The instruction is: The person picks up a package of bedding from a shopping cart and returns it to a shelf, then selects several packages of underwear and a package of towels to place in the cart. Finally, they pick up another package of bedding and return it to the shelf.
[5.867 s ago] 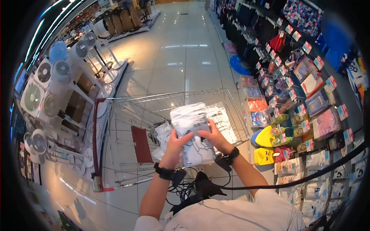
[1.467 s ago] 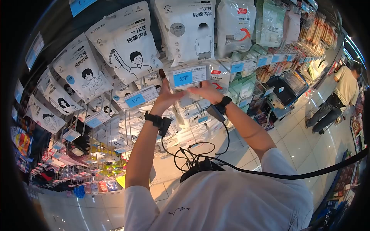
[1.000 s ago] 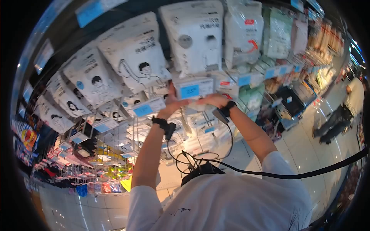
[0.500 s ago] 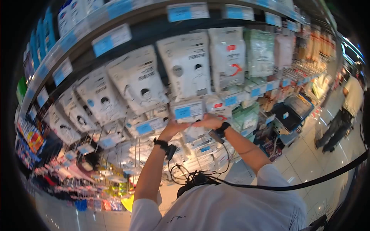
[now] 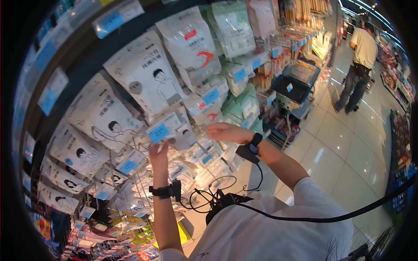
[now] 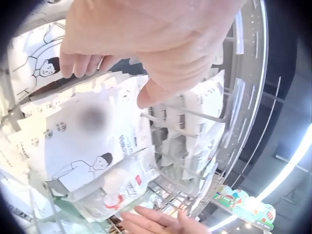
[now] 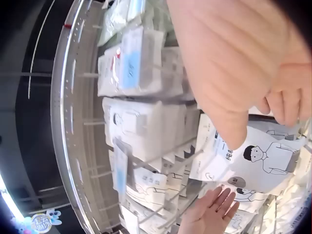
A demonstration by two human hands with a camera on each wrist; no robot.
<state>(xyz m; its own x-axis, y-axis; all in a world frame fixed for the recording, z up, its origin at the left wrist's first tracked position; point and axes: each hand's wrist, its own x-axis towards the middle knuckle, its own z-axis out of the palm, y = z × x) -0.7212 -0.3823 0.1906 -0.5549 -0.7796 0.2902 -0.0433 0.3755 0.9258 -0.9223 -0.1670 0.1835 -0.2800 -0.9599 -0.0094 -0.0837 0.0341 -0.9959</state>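
Observation:
A white plastic pack (image 5: 186,138) with a line-drawn figure and a grey round badge hangs on the lower hooks, beneath a blue-and-white price tag (image 5: 160,131). To the left of it is my left hand (image 5: 159,155), raised with its fingers pointing up near the tag. My right hand (image 5: 226,132) reaches in from the right, below the pack's neighbour with a red label (image 5: 202,111). Both wrist views show relaxed fingers with nothing gripped: the left hand (image 6: 151,39) has its thumb apart, over the white pack (image 6: 78,141), and the right hand (image 7: 239,63) has its thumb near the pack (image 7: 258,168).
Larger white packs (image 5: 146,76) hang on the row above, beside a green pack (image 5: 230,30). Tags on rods jut out toward me. A black bin (image 5: 291,89) stands to the right, with the tiled aisle (image 5: 331,152) and another person (image 5: 359,65) farther on. Cables hang between my wrists.
Several seconds ago both hands held a white pack over a shopping cart. At the rack, my hands have since moved apart from close together under the tag, and the view has turned right.

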